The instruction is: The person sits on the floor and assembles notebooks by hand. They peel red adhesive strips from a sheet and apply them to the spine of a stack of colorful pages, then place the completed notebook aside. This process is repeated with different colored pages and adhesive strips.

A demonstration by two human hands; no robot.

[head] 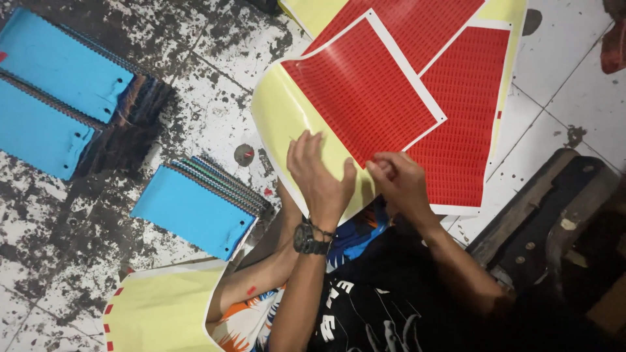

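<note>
Head view: hands (355, 179) on red sheet (365, 91)

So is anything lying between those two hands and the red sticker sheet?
Nothing visible. The left hand lies flat on the yellow backing at the red sticker sheet's lower edge; the right hand pinches its corner directly.

Blue spiral notebooks (193, 212) lie in stacks on stained white floor tiles (215, 111)

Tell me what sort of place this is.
Probably a small print or stationery workshop, with work done on the floor: stained white floor tiles, stacks of blue spiral notebooks, and red sticker sheets on yellow backing that both hands touch.
</note>
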